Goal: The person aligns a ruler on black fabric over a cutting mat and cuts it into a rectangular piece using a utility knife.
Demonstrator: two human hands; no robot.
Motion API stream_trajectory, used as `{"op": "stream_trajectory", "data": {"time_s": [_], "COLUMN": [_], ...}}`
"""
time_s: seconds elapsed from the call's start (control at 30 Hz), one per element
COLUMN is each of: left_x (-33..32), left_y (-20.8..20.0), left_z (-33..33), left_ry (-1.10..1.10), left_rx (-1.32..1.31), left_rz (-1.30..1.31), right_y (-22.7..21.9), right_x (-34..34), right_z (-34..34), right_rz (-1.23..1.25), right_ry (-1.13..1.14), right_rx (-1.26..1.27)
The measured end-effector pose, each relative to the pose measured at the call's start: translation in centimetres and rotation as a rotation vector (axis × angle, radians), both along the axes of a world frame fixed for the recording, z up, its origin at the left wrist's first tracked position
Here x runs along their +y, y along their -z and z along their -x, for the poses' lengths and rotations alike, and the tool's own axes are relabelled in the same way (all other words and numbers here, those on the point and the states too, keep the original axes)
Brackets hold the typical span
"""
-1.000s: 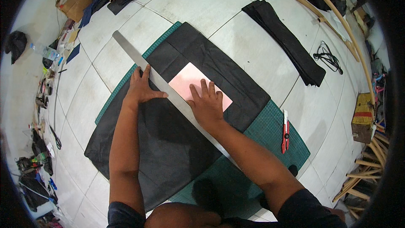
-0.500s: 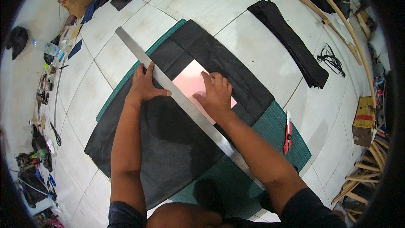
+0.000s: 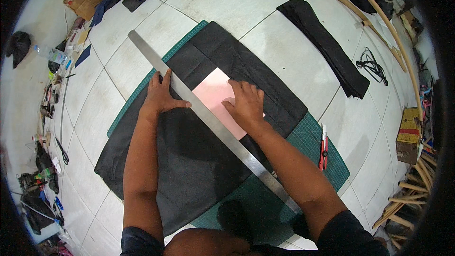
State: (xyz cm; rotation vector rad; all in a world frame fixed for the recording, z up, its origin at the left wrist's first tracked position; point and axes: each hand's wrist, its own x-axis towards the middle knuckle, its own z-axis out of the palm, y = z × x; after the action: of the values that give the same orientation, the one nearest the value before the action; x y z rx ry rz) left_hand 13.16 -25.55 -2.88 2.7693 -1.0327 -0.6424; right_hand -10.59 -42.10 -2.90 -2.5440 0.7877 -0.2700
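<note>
A long metal ruler (image 3: 208,117) lies diagonally across black fabric (image 3: 189,161), which is spread over a green cutting mat (image 3: 313,147). My left hand (image 3: 160,96) is open, with its fingertips and outstretched thumb pressing along the ruler's left side. Flush or nearly flush against the other side of the ruler is a pink rectangular card (image 3: 212,87). Over the card's right part rests my right hand (image 3: 246,106), its thumb apart and its fingers bent toward the card's far edge; it covers that part. A red utility knife (image 3: 323,149) lies on the mat's right side.
Folded black fabric (image 3: 322,47) and a bundle of black cord (image 3: 372,66) lie on the white tiled floor (image 3: 258,57). Curved poles (image 3: 379,12), a yellow and red box (image 3: 408,135) and several sticks (image 3: 407,199) line the right. Clutter with scissors (image 3: 62,151) runs along the left.
My right hand has shifted slightly right across the pink card, with the thumb lifted a little and more of the card showing. My left hand and the ruler have barely moved.
</note>
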Motion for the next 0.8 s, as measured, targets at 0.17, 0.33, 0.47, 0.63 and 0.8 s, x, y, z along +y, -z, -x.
{"op": "stream_trajectory", "data": {"time_s": [0.17, 0.33, 0.47, 0.63, 0.8], "left_x": [-0.1, -0.4, 0.1, -0.5, -0.6], "left_y": [0.1, -0.1, 0.0, -0.1, -0.3], "left_z": [0.3, 0.3, 0.0, 0.5, 0.6], "left_ry": [-0.012, 0.013, 0.024, 0.000, -0.008], "left_rx": [0.018, 0.023, -0.015, 0.015, 0.030], "left_rz": [0.020, 0.037, 0.032, 0.053, 0.041], "right_y": [0.7, 0.3, -2.1, -1.6, -0.7], "right_x": [-0.3, -0.1, 2.8, 7.8, 8.4], "right_z": [0.2, 1.3, 7.0, 22.9, 25.4], "right_rz": [-0.012, 0.044, -0.092, -0.169, -0.167], "right_ry": [-0.022, -0.051, -0.129, -0.178, -0.095], "right_rx": [0.002, -0.101, -0.136, 0.049, 0.007]}}
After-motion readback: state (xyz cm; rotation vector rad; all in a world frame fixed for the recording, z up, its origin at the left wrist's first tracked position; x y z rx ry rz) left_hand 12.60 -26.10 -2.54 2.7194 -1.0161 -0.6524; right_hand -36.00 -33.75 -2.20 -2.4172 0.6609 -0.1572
